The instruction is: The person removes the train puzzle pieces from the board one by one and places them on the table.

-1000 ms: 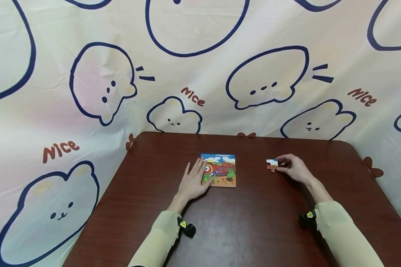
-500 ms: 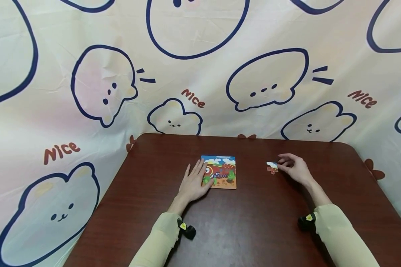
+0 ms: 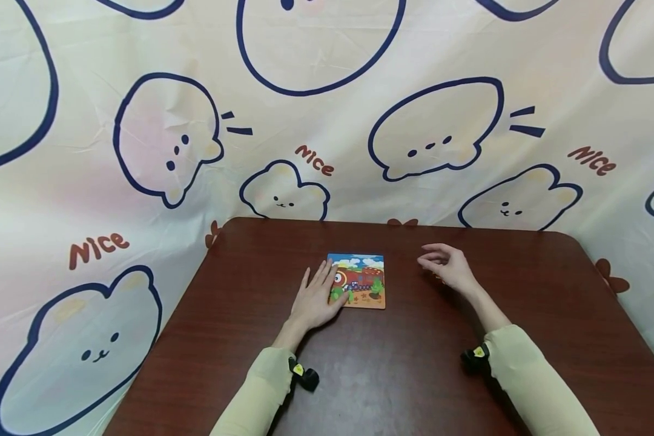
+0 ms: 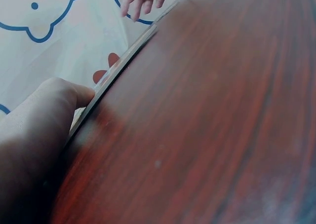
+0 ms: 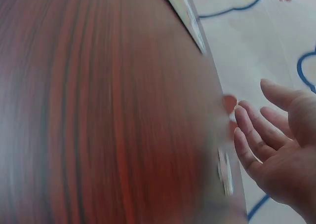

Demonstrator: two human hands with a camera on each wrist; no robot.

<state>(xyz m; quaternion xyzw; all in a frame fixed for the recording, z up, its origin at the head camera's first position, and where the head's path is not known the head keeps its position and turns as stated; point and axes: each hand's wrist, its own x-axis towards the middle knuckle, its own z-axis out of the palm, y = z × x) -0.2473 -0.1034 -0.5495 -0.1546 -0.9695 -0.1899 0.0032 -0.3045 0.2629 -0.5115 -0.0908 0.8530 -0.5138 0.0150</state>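
In the head view my left hand lies spread with its fingers over the left side of a square picture puzzle. The puzzle shows a red train, clouds and green plants. The left wrist view has the thumb against the thin edge of the puzzle. My right hand hovers to the right of the puzzle, fingers loosely bent and holding nothing. A small puzzle piece lies on the table beneath it, blurred in the right wrist view. From the head camera the right hand hides most of that piece.
A brown wooden table carries both the puzzle and the loose piece. Behind it hangs a pale cloth with cartoon outlines. Each wrist wears a small black camera, such as the left one.
My right hand has let go of the loose puzzle piece and moved left, passing over it towards the puzzle. The left hand has stayed on the puzzle.
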